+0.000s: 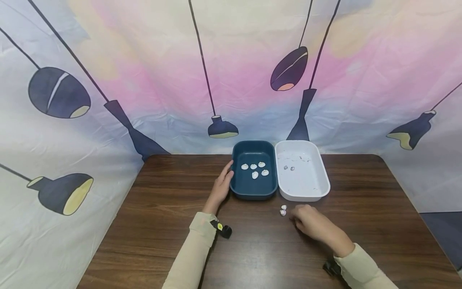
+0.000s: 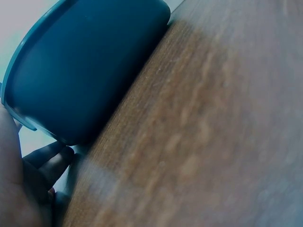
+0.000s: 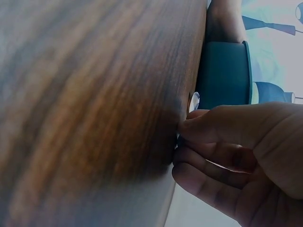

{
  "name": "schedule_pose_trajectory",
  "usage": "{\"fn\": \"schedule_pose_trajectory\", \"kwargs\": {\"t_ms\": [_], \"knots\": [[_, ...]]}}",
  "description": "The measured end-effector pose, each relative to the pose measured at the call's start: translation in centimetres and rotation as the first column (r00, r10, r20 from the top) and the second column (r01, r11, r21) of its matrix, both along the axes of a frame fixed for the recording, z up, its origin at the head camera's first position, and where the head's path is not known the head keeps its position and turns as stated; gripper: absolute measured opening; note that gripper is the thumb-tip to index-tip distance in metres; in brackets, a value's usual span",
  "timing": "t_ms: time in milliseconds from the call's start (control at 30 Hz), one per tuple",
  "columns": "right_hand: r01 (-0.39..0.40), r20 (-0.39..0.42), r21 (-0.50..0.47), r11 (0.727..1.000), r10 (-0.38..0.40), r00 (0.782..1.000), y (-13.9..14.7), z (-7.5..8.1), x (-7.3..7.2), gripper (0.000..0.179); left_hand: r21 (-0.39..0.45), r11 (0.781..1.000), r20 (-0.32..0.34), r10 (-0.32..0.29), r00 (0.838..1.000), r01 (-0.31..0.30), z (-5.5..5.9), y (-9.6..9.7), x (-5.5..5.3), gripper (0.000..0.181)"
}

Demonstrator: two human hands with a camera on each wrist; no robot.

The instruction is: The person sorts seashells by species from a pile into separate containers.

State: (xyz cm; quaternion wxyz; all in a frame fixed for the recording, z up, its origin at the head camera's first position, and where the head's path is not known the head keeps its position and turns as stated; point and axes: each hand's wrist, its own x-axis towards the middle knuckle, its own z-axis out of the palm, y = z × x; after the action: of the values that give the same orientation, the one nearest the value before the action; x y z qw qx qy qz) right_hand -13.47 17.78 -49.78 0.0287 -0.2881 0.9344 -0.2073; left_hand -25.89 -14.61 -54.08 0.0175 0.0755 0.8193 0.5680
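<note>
My left hand rests against the left side of the dark teal tray, its fingers extended along the wall. In the left wrist view, the fingers show beside the tray's corner. Several small white shells lie spread inside that tray. On the table, my right hand is just right of two small white shells. The right wrist view has its thumb and fingers bent together low at the tabletop; I cannot tell whether they pinch anything. One shell shows just past them.
A white tray stands against the teal one's right side, with two small greyish pieces and some specks inside. Both trays sit at the back of the brown wooden table, close to a patterned cloth backdrop.
</note>
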Motion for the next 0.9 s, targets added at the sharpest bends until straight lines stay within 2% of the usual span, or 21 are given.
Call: {"fn": "schedule_pose_trajectory", "kwargs": {"t_ms": [633, 900], "knots": [[-0.028, 0.023, -0.055, 0.998, 0.029, 0.999, 0.06, -0.15, -0.10, 0.026, -0.018, 1.000, -0.017, 0.003, 1.000, -0.003, -0.12, -0.02, -0.11, 0.054], [-0.038, -0.030, -0.059, 0.998, 0.036, 0.999, -0.06, -0.21, 0.11, 0.035, -0.010, 1.000, -0.012, 0.000, 1.000, -0.001, -0.03, -0.01, -0.01, 0.054]]}}
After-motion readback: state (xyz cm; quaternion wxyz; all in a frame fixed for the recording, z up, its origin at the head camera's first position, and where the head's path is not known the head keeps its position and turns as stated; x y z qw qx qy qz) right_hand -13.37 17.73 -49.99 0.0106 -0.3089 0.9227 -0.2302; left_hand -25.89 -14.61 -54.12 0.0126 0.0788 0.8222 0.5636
